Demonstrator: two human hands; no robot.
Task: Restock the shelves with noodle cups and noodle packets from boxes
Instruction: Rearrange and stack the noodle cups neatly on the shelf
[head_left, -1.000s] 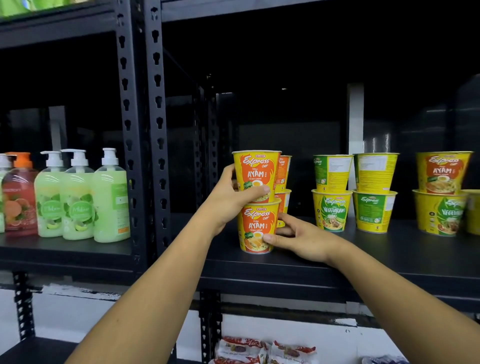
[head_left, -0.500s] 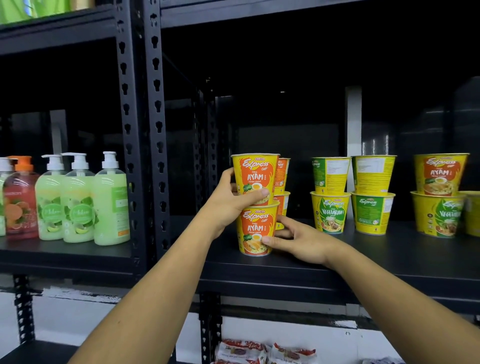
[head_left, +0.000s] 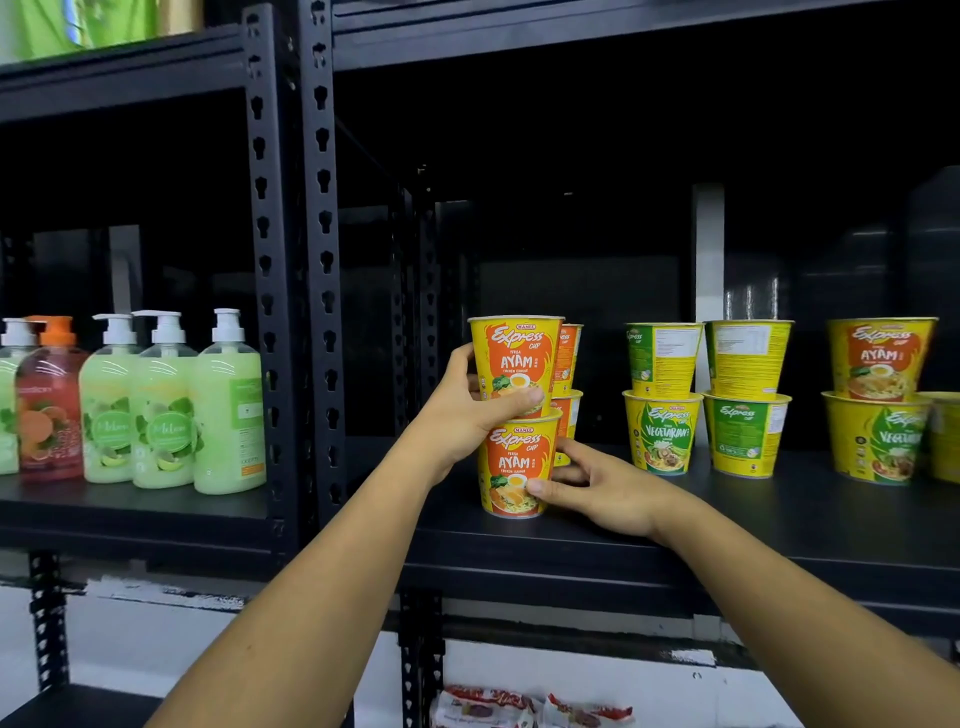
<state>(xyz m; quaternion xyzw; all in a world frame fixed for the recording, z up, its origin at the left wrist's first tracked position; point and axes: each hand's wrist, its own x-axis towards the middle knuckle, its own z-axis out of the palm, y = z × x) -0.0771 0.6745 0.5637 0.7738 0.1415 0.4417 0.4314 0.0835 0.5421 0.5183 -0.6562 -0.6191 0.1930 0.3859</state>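
Observation:
Two yellow-and-orange Ayam noodle cups stand stacked near the front of the black shelf (head_left: 779, 535). My left hand (head_left: 467, 421) grips the upper cup (head_left: 514, 358) from the left, thumb across its lower front. My right hand (head_left: 602, 488) holds the lower cup (head_left: 511, 462) from the right, thumb on its front. Behind them stands a second stack of Ayam cups (head_left: 569, 364), mostly hidden. To the right are green Vegetarian cup stacks (head_left: 662, 410) (head_left: 748, 405) and another stack (head_left: 878, 400) with an Ayam cup on top.
Green and red soap pump bottles (head_left: 166, 405) fill the left shelf bay, past the black perforated uprights (head_left: 293, 312). Noodle packets (head_left: 524, 709) lie on the shelf below. Bare shelf surface lies between the cup stacks.
Both hands stay on the stacked cups. The stack has barely shifted; the view has tilted slightly, so everything sits a little lower in the frame.

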